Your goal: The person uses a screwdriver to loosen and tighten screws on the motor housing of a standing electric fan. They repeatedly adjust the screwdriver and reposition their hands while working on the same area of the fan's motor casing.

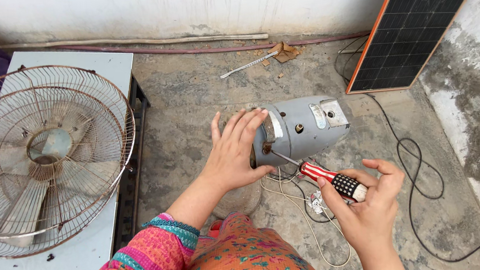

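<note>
Red-striped screwdriver (332, 181) is pinched in the right hand (367, 199), its tip at a screw on the grey fan motor housing (303, 128). Spread flat, the left hand (234, 150) steadies the housing's left end. Left, the fan guard (45, 158) lies detached; far right, a solar panel (415, 21).

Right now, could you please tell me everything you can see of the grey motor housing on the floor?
The grey motor housing looks like painted metal, rounded and tapering towards its rear, lying on its side on the concrete floor. Its top shows a pale worn label, small holes and a squarish plate. The left hand is spread over its front end. The screwdriver, held by the right hand, has its tip at the front rim. Pale wires trail beneath it.
</note>
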